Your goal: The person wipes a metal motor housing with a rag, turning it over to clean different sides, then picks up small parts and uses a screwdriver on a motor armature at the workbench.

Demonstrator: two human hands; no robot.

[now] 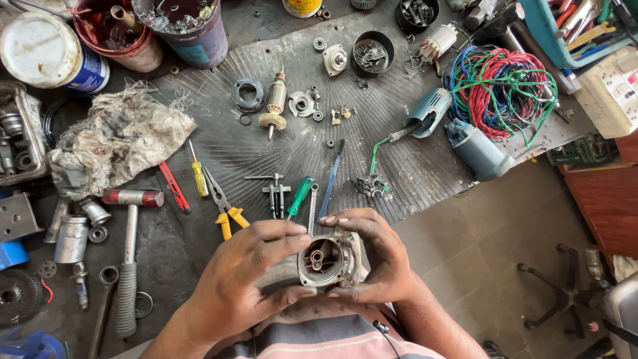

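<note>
Both hands close on one metal housing point(325, 260), held just in front of the body with its round open mouth tipped up toward the head camera, so the bore and the small parts inside it show. The left hand point(249, 279) wraps the housing from its side, thumb below and fingers over the top rim; the right hand point(375, 256) cups the other side with fingers curled across the upper edge, which seems meant to steady the part for a look inside. Just beyond the fingertips lies a row of tools on the ribbed mat point(226, 143), handles toward the person and within easy reach: pliers point(224, 207) with yellow grips, a green screwdriver point(300, 196), a spanner point(312, 207), a small puller point(275, 189) and a yellow screwdriver point(199, 174). Further out past them lie an armature point(274, 104) and loose bearings and rings, spread apart, probably so none gets lost. Out to the left are a hammer point(129, 233) and a dirty rag point(116, 139). Far ahead and to the right, a black cup point(372, 53) holds small metal bits, and another black cup point(417, 13) beyond it holds dark pieces I cannot identify. Far ahead and to the left, a red bucket point(116, 33) and a dark bucket point(186, 23) hold liquid or debris; which, I cannot tell. A tangle of coloured wire point(505, 90) sits well off to the right.
</note>
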